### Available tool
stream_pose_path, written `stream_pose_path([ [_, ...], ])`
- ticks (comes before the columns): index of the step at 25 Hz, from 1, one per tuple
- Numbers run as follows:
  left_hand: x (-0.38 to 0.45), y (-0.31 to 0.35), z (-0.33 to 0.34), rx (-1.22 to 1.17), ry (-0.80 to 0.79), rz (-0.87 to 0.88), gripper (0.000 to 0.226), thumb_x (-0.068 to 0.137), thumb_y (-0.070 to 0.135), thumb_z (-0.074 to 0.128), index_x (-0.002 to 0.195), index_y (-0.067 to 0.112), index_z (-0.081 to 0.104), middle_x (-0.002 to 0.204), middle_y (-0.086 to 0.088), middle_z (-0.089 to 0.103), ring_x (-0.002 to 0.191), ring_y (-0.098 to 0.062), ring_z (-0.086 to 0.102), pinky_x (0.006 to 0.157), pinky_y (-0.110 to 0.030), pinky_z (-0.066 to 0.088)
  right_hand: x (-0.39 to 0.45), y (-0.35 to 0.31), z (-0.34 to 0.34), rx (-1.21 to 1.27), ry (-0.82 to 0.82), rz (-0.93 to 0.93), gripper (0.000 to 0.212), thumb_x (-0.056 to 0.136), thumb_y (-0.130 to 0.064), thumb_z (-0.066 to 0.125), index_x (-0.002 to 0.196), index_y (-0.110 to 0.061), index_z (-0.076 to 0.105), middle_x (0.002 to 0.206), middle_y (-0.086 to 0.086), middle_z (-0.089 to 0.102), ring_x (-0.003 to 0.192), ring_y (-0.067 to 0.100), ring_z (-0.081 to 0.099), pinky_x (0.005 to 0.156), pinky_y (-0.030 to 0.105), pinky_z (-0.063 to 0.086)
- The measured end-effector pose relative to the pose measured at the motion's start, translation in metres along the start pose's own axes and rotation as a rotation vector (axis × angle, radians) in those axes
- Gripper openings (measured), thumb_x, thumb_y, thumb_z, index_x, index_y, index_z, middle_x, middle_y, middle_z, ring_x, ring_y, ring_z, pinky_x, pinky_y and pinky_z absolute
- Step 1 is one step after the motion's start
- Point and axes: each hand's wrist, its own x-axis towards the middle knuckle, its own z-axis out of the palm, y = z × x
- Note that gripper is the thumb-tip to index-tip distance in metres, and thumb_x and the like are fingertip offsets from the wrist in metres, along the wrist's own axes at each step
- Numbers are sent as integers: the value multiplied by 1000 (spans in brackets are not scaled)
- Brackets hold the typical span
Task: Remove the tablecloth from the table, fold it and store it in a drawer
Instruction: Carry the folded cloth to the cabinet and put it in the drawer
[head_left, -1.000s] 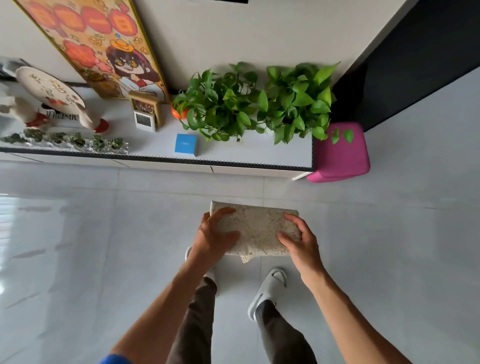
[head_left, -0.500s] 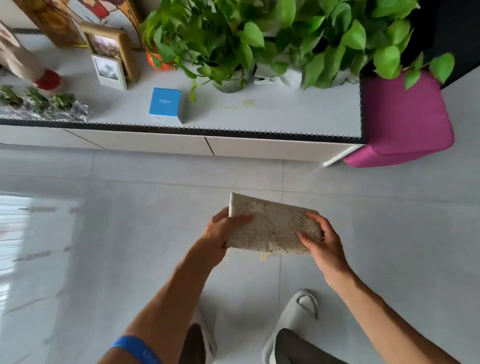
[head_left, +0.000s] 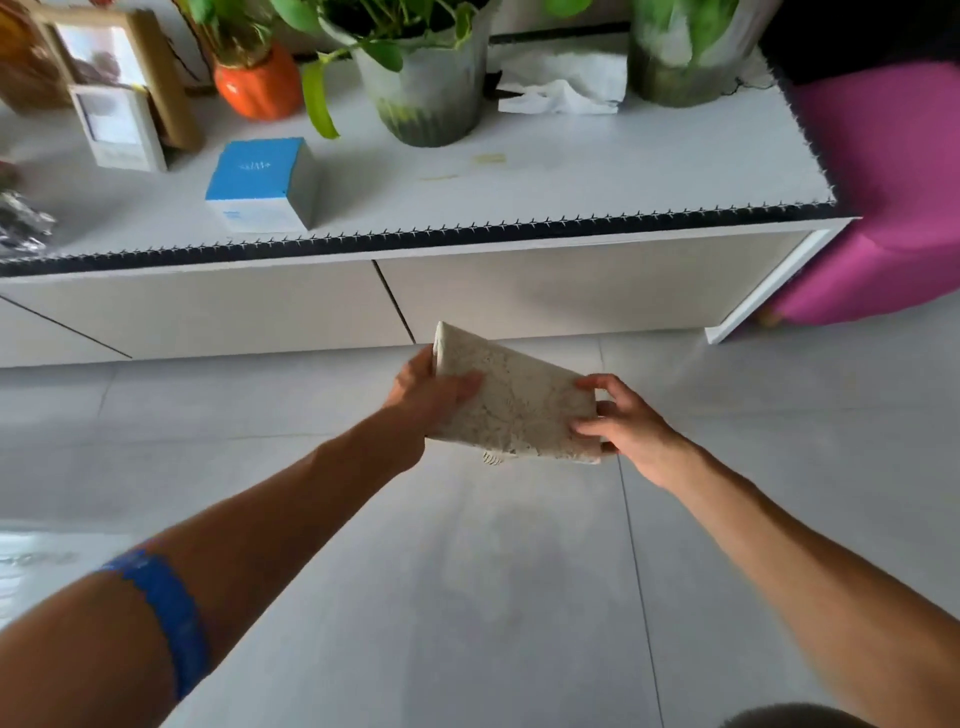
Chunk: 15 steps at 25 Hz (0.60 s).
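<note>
Folded tablecloth (head_left: 511, 402) held in 2 hands

Left hand (head_left: 423, 395) and right hand (head_left: 626, 428) each grip an end, near the closed drawers (head_left: 545, 291).

- Both forearms were bare from the elbow down, with no sleeves reaching into view.
- The left arm (head_left: 249, 525) wore a bright blue band (head_left: 171, 618) wrapped round it near the elbow; the band's edges looked slightly uneven and its surface plain, any marking being too blurred to read.
- The left hand (head_left: 421, 395) wore no glove, ring or watch that could be seen.
- The right arm (head_left: 789, 561) carried nothing on the wrist or forearm.
- The right hand (head_left: 628, 426) was likewise ungloved, its nails short and unpainted.
- A dark rounded shape (head_left: 795, 719) showed at the bottom edge, too cropped to identify.
</note>
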Motion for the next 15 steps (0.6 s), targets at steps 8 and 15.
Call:
stream_pose_path([
  [8, -32, -11, -52, 169, 45, 102, 27, 74, 19, 78, 98, 27, 67, 98, -3, 71, 88, -22, 67, 69, -34, 55, 85, -34, 22, 1114, 104, 132, 17, 97, -20, 45, 111, -13, 51, 145, 6, 45, 132, 35, 47, 107, 51, 39],
  [15, -43, -14, -69, 171, 13, 138, 31, 69, 25, 79, 97, 35, 70, 98, -2, 73, 95, -25, 69, 76, -42, 57, 102, -32, 27, 1331, 134, 75, 65, 81, -78, 39, 106, -20, 55, 135, -2, 52, 126, 20, 46, 112, 52, 22],
])
